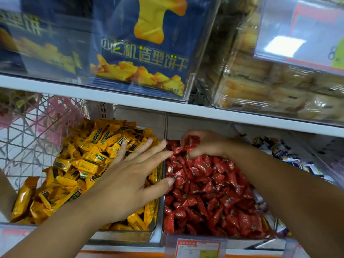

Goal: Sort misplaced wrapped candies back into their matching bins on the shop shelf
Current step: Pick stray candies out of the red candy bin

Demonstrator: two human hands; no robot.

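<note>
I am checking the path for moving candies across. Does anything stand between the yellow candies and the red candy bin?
Only the clear walls between them. The left hand reaches over these walls, its fingers flat on the yellow candies and its thumb at the red candies. The right hand grips red candies at the back.

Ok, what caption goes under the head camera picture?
Left hand spread over yellow candies, right hand grabbing red candies.
</note>
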